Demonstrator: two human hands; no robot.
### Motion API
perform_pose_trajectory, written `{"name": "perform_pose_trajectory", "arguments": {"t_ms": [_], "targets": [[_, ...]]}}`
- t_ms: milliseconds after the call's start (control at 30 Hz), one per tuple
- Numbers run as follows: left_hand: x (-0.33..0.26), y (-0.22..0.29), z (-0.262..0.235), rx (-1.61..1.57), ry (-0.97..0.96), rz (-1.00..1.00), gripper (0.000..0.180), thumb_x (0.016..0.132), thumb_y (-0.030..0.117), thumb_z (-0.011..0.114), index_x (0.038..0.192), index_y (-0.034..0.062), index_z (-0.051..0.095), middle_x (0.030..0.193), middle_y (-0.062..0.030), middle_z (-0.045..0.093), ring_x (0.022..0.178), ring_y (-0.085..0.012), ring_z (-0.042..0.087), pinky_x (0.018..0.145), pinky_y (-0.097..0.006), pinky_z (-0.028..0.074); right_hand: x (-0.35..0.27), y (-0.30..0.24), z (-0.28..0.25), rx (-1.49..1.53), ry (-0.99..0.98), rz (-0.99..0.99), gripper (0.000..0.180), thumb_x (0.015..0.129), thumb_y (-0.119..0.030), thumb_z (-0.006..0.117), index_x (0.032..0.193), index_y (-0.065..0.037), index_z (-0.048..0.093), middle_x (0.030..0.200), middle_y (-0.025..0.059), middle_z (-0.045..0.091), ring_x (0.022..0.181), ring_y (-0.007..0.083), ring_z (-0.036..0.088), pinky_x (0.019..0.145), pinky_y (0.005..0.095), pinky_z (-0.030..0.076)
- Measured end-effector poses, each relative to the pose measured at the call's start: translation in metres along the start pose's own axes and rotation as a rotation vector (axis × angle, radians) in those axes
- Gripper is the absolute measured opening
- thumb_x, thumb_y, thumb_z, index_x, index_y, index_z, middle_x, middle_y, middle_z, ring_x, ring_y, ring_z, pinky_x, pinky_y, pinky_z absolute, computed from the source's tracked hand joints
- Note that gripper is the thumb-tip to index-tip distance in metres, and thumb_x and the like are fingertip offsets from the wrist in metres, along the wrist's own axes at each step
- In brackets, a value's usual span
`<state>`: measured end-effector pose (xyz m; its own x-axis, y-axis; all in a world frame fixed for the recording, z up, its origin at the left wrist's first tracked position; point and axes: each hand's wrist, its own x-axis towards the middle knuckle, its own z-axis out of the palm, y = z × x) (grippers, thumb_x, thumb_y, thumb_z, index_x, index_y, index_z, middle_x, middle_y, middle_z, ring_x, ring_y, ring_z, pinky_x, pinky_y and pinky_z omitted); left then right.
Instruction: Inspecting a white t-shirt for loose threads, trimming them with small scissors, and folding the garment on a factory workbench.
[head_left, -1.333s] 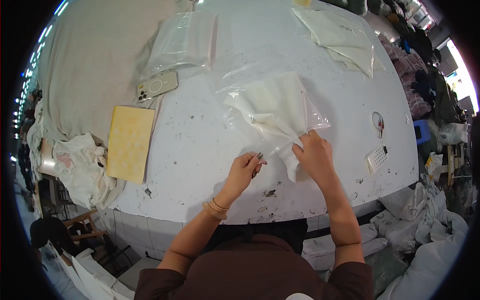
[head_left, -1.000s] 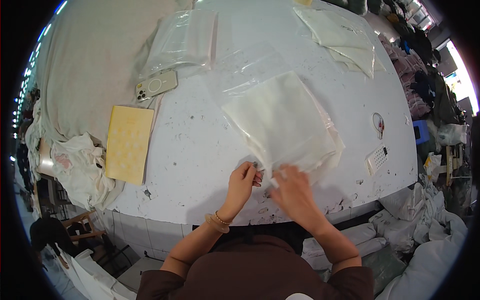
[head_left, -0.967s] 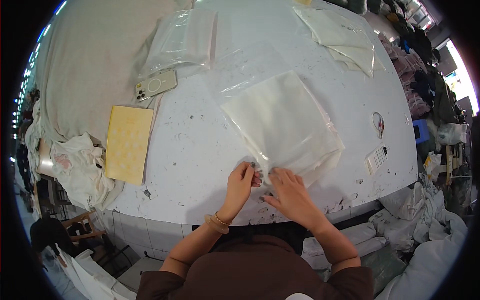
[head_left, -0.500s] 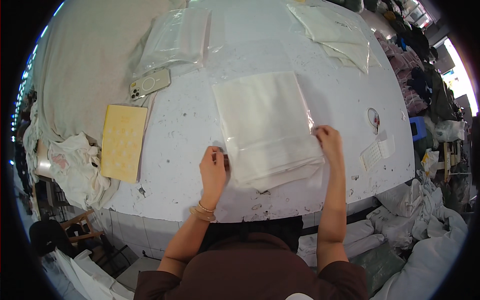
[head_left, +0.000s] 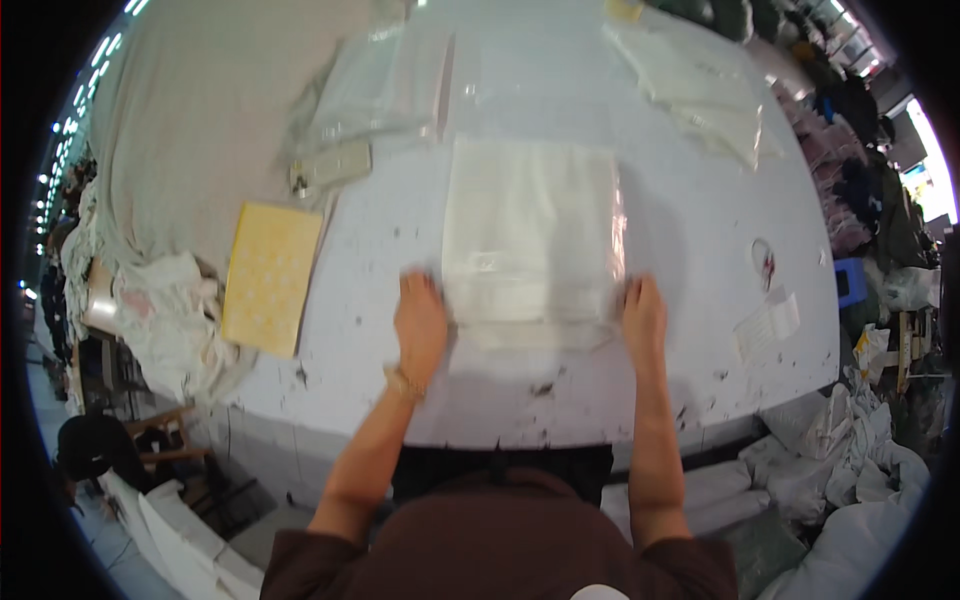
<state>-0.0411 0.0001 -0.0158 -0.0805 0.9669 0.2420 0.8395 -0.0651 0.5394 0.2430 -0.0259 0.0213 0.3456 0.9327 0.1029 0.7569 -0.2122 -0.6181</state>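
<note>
A clear plastic bag (head_left: pixel 619 215) lies flat on the white table, with folded white cloth (head_left: pixel 530 230) inside it. Its sides run nearly straight away from me, and white layers show at the near end. At the bag's lower left edge is my left hand (head_left: pixel 421 318), fingers curled closed on the plastic, a bracelet at the wrist. My right hand (head_left: pixel 645 308) pinches the opposite edge at about the same height. Both hands are slightly smeared by motion, and the fingertips are partly hidden.
Far left, a stack of clear bags (head_left: pixel 385 90) lies beside a phone (head_left: pixel 335 166) and a yellow booklet (head_left: pixel 268 280). Beige cloth (head_left: pixel 200 120) covers the left side. More bagged white cloth (head_left: pixel 690 85) sits far right; small scissors (head_left: pixel 766 262) and a paper slip (head_left: pixel 768 325) lie nearer.
The bag has turned from a slant to lying square in front of me. My right hand has come down along its edge; the left has moved slightly up. The whole view has shifted a little.
</note>
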Motion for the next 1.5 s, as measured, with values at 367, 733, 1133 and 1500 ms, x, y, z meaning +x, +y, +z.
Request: {"name": "perform_pose_trajectory", "arguments": {"t_ms": [367, 733, 1133, 1500], "targets": [[-0.029, 0.001, -0.015, -0.076, -0.174, -0.115, 0.012, 0.092, 0.011, 0.038, 0.092, -0.0003, 0.041, 0.076, -0.0245, 0.056, 0.073, -0.0458, 0.054, 0.060, -0.050, 0.041, -0.035, 0.003, 0.002, 0.378, -0.057, 0.281, 0.020, 0.095, -0.012, 0.037, 0.080, 0.000, 0.040, 0.061, 0.0118, 0.048, 0.044, 0.0203, 0.051, 0.037, 0.0330, 0.038], [-0.050, -0.011, -0.012, -0.284, -0.260, -0.230, 0.019, 0.095, 0.013, 0.034, 0.086, -0.0028, 0.041, 0.061, -0.0193, 0.054, 0.048, -0.0297, 0.054, 0.045, -0.040, 0.042, -0.047, 0.002, 0.000, 0.529, -0.196, 0.446, 0.023, 0.096, -0.015, 0.032, 0.081, -0.001, 0.041, 0.061, 0.0087, 0.052, 0.038, 0.0165, 0.049, 0.034, 0.0289, 0.038], [-0.046, 0.002, -0.025, -0.722, -0.430, -0.510, 0.020, 0.098, 0.015, 0.029, 0.088, 0.0002, 0.037, 0.059, -0.0107, 0.055, 0.046, -0.0206, 0.056, 0.047, -0.030, 0.048, -0.039, 0.024, -0.009, 0.708, -0.150, 0.499, 0.022, 0.097, -0.017, 0.033, 0.082, -0.003, 0.039, 0.068, 0.0125, 0.058, 0.052, 0.0189, 0.061, 0.040, 0.0284, 0.047], [-0.053, 0.036, -0.051, -0.268, -0.332, -0.315, 0.021, 0.089, 0.023, 0.055, 0.095, 0.0035, 0.047, 0.087, -0.0138, 0.055, 0.074, -0.0281, 0.056, 0.064, -0.040, 0.044, -0.035, 0.049, -0.021, 0.552, -0.013, 0.420, 0.020, 0.095, -0.015, 0.044, 0.081, -0.002, 0.048, 0.061, 0.0070, 0.056, 0.042, 0.0090, 0.048, 0.037, 0.0218, 0.035]]}}
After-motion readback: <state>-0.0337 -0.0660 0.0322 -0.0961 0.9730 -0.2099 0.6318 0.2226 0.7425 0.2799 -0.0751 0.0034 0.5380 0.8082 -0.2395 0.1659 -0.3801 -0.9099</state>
